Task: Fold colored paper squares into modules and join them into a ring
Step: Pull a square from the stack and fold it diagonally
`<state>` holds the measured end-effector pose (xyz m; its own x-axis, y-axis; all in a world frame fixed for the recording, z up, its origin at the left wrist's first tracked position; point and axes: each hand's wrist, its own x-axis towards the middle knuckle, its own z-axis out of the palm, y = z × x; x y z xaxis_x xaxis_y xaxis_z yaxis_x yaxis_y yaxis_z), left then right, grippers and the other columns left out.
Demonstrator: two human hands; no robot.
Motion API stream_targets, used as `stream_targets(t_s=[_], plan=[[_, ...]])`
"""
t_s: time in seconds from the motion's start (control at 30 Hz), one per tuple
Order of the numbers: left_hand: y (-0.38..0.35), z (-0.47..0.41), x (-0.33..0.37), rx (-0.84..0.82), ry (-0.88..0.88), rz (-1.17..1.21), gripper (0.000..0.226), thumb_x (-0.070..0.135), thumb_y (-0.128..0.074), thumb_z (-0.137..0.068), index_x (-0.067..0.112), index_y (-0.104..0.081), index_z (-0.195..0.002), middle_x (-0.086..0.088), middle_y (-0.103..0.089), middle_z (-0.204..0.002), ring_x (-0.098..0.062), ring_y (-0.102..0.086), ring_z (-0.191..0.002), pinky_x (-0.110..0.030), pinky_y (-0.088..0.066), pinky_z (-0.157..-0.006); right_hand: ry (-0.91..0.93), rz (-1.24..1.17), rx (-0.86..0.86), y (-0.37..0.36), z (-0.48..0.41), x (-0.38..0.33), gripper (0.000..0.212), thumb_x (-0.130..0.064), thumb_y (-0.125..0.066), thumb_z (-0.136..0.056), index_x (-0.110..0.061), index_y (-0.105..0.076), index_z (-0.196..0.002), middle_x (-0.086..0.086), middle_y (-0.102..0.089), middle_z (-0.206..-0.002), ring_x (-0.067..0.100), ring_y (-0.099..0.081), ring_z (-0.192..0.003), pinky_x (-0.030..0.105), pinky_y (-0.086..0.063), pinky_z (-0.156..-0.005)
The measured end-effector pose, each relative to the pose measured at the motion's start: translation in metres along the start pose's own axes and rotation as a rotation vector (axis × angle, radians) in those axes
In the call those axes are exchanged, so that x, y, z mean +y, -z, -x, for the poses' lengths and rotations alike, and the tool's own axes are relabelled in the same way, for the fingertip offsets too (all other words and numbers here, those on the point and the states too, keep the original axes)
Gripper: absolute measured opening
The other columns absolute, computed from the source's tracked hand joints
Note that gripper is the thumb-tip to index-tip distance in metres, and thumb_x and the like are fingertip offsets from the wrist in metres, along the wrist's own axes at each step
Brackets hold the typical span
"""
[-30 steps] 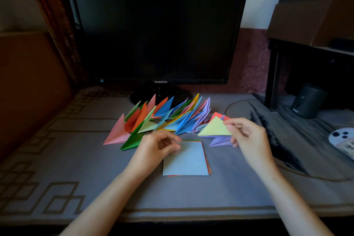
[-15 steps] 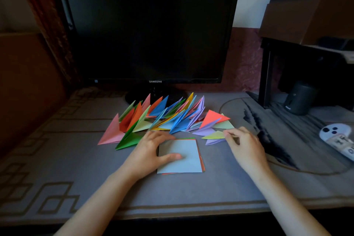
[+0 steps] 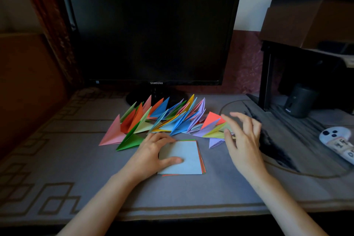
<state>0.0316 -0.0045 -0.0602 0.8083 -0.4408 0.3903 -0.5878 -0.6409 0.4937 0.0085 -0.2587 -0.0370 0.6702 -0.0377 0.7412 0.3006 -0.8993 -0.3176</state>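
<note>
Paper squares [image 3: 188, 157] lie in a neat stack on the grey worktop [image 3: 86, 178], nearest the person, with a pale blue sheet on top and red and green edges showing beneath. The left hand [image 3: 151, 151] rests on the stack's left side. Its thumb lies flat across the blue sheet and its other fingers [image 3: 168, 139] lie loosely along the far-left corner, pressing rather than gripping as far as I can see.

A little farther off and to the right, the right hand [image 3: 243, 140] hovers with its fingers spread wide and holds nothing. It is just beside the right end of the folded pieces (slightly blurred, so whether a fingertip touches paper I cannot tell).

Behind both hands the folded triangles [image 3: 162, 119] lie in an overlapping row of pink, green, orange, blue, yellow and lilac. A few loose ones are at the right end [image 3: 212, 119]. None is slotted into a ring. Beyond them stands a dark monitor [image 3: 149, 34].

I judge the folding stage to be in hand, with the moment falling between one module and the next. The next move calls for parting only the top sheet from the stack. The thumb should slide it clear, and the right hand should come across to take its free edge so the sheets beneath do not drag along.
</note>
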Motion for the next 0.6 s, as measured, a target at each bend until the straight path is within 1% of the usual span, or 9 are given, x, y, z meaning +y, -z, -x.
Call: stream_targets(t_s=[0.07,0.1,0.13,0.2,0.27,0.37,0.43,0.5,0.6], plan=[[-0.001,0.000,-0.002,0.006,-0.004,0.007,0.091,0.091,-0.036,-0.059,0.028,-0.058,-0.122,0.019,-0.046,-0.119,-0.001,-0.035,-0.119,-0.008,-0.020,-0.100,0.103,-0.073,-0.069,0.001,-0.003,-0.013,0.035,-0.025,-0.039,-0.091,-0.017,-0.065,-0.112,0.002,-0.052,-0.120,0.018,-0.034,-0.110,0.016,-0.029,-0.099],[-0.001,0.000,-0.003,0.010,-0.005,0.011,0.090,0.090,-0.037,-0.060,0.029,-0.058,-0.122,0.016,-0.048,-0.121,-0.002,-0.036,-0.119,-0.011,-0.022,-0.101,0.148,-0.106,-0.135,-0.002,-0.004,-0.019,0.034,-0.027,-0.039,-0.092,-0.018,-0.066,-0.110,-0.001,-0.053,-0.118,0.015,-0.034,-0.109,0.016,-0.031,-0.098],[-0.001,0.000,-0.003,0.012,-0.004,0.015,0.088,0.090,-0.038,-0.060,0.030,-0.057,-0.122,0.014,-0.050,-0.122,-0.002,-0.037,-0.119,-0.013,-0.023,-0.101,0.186,-0.128,-0.206,-0.005,-0.004,-0.025,0.035,-0.030,-0.039,-0.092,-0.018,-0.066,-0.110,-0.003,-0.055,-0.115,0.014,-0.035,-0.107,0.021,-0.033,-0.097],[-0.001,0.000,-0.003,0.026,-0.011,0.020,0.087,0.088,-0.040,-0.061,0.030,-0.057,-0.123,0.011,-0.052,-0.122,-0.003,-0.039,-0.118,-0.013,-0.025,-0.101,0.241,-0.132,-0.341,-0.015,-0.004,-0.036,0.039,-0.036,-0.041,-0.091,-0.017,-0.066,-0.114,-0.003,-0.057,-0.113,0.012,-0.035,-0.106,0.023,-0.029,-0.098],[-0.003,0.000,-0.004,0.052,-0.027,0.033,0.085,0.085,-0.044,-0.063,0.027,-0.058,-0.123,0.009,-0.055,-0.120,-0.006,-0.042,-0.116,-0.013,-0.026,-0.100,0.267,-0.086,-0.473,-0.025,-0.003,-0.044,0.044,-0.040,-0.046,-0.089,-0.015,-0.059,-0.124,0.000,-0.055,-0.120,0.011,-0.031,-0.111,0.020,-0.020,-0.100],[-0.004,0.001,-0.006,0.079,-0.038,0.057,0.079,0.082,-0.049,-0.065,0.028,-0.059,-0.122,0.009,-0.056,-0.118,-0.007,-0.044,-0.114,-0.014,-0.028,-0.100,0.219,-0.002,-0.636,-0.036,-0.005,-0.049,0.053,-0.042,-0.051,-0.092,-0.017,-0.042,-0.139,-0.001,-0.041,-0.135,0.014,-0.025,-0.126,0.021,-0.014,-0.104],[-0.005,0.000,-0.007,0.094,-0.051,0.065,0.073,0.080,-0.051,-0.065,0.032,-0.058,-0.121,0.007,-0.057,-0.117,-0.007,-0.045,-0.112,-0.011,-0.028,-0.098,0.172,-0.009,-0.669,-0.039,-0.008,-0.050,0.056,-0.042,-0.052,-0.092,-0.018,-0.040,-0.140,-0.002,-0.040,-0.136,0.015,-0.025,-0.127,0.021,-0.013,-0.105],[-0.004,0.000,-0.007,0.105,-0.063,0.077,0.069,0.079,-0.052,-0.065,0.037,-0.055,-0.120,0.008,-0.057,-0.115,-0.005,-0.043,-0.110,-0.009,-0.027,-0.097,0.158,-0.036,-0.668,-0.040,-0.010,-0.051,0.055,-0.043,-0.056,-0.089,-0.018,-0.045,-0.137,-0.003,-0.043,-0.131,0.015,-0.027,-0.123,0.021,-0.015,-0.104],[-0.004,-0.002,-0.008,0.124,-0.083,0.076,0.070,0.078,-0.054,-0.065,0.034,-0.058,-0.120,0.009,-0.055,-0.113,-0.002,-0.041,-0.107,-0.007,-0.026,-0.096,0.130,-0.084,-0.629,-0.039,-0.012,-0.050,0.051,-0.039,-0.066,-0.083,-0.018,-0.054,-0.128,-0.003,-0.048,-0.121,0.013,-0.030,-0.120,0.021,-0.020,-0.103]])
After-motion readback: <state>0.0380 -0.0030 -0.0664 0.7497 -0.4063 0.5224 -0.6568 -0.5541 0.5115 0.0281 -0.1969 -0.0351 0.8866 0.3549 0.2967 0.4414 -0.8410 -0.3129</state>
